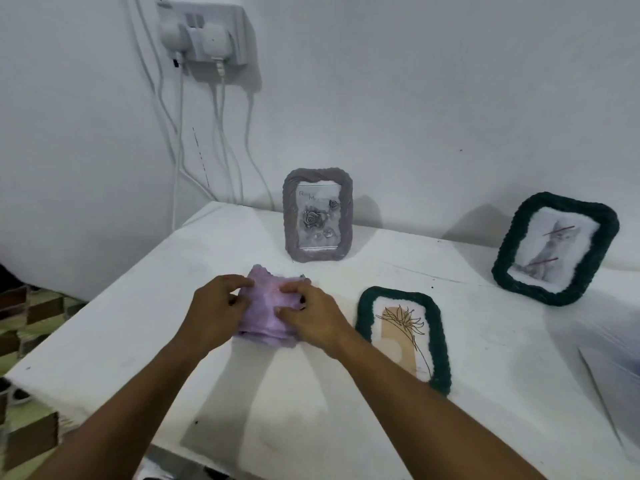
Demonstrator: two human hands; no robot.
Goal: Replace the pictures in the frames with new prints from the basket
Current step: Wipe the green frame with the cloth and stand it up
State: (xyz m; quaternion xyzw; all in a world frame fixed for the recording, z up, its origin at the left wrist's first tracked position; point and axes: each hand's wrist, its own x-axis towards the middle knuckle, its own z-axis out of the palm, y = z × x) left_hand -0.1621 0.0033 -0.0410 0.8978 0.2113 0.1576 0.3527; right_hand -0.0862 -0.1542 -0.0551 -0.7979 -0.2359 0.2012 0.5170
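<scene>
**A:** What does the head camera give you?

**B:** I see a white table (346, 427) against a white wall. Both my hands are on a lilac frame (266, 306) lying flat near the middle of the table. My left hand (216, 306) has its fingers curled over the frame's left edge. My right hand (311, 315) pinches at the frame's top surface, thumb and fingers bent onto it. So both are gripping the lilac frame; I can't tell which face of it is up.

**A:** And the other frames?

**B:** A grey frame (318, 216) stands upright behind the lilac one, near the wall, with a rose picture in it. A green frame (403, 337) lies flat just beside my right hand, showing a line drawing of a flower. Another green frame (554, 249) stands tilted at the far right, holding a picture of a cat.

**A:** The basket with the prints?

**B:** I can't make one out. At the right edge there is something pale and flat (616, 375), too blurred to name.

**A:** Anything else?

**B:** A wall socket (204, 32) at upper left with white plugs, and cables (180, 140) hanging down behind the table.
</scene>
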